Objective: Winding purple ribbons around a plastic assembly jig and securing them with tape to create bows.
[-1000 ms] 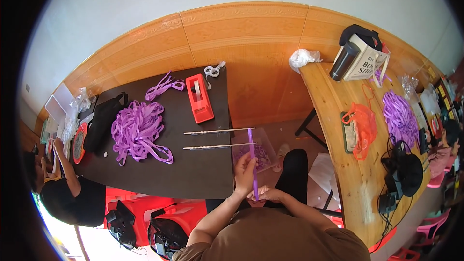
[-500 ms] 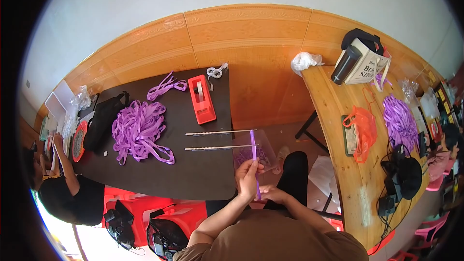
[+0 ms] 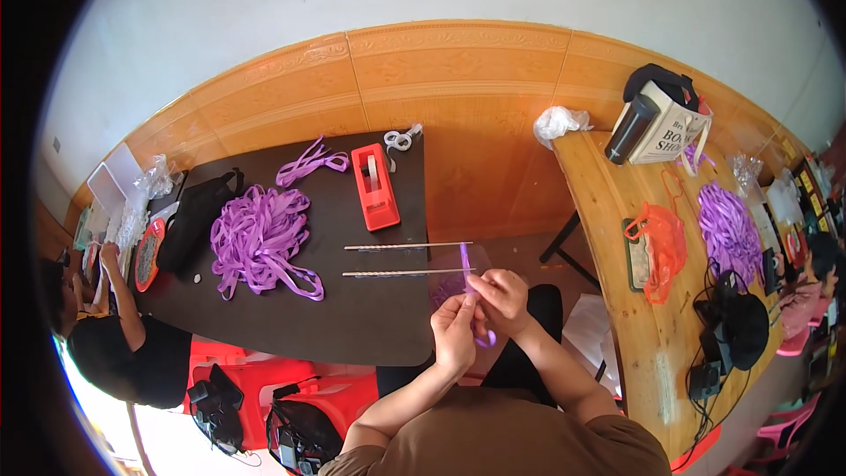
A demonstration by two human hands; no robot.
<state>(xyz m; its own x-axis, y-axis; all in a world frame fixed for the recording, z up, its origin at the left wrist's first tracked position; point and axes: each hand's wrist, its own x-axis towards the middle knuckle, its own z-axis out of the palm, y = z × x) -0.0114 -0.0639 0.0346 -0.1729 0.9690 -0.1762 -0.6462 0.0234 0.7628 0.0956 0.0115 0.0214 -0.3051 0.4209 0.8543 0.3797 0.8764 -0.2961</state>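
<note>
Two thin rods, a far rod (image 3: 388, 248) and a near rod (image 3: 388, 274), lie on the dark table with their ends jutting past its right edge. A purple ribbon (image 3: 465, 257) runs across these ends and down to my hands. My left hand (image 3: 453, 331) is closed in a pinch on the ribbon just below the near rod. Beside it, my right hand (image 3: 504, 297) is also closed, its fingertips at the ribbon close to the rod's tip. A loose ribbon tail curls out beneath both hands. My fingers partly hide the ribbon between them.
On the dark table (image 3: 352, 326) are a purple ribbon heap (image 3: 260, 242), a red tape dispenser (image 3: 376, 189), scissors (image 3: 402, 137) and a black bag (image 3: 196, 225). A wooden table (image 3: 634, 344) stands right, holding an orange plastic bag (image 3: 663, 251). Another person (image 3: 123, 353) works at far left.
My right hand has risen from low beside my lap to the ribbon near the rod tips. My left hand has shifted slightly down, and the ribbon tail now curls to the right.
</note>
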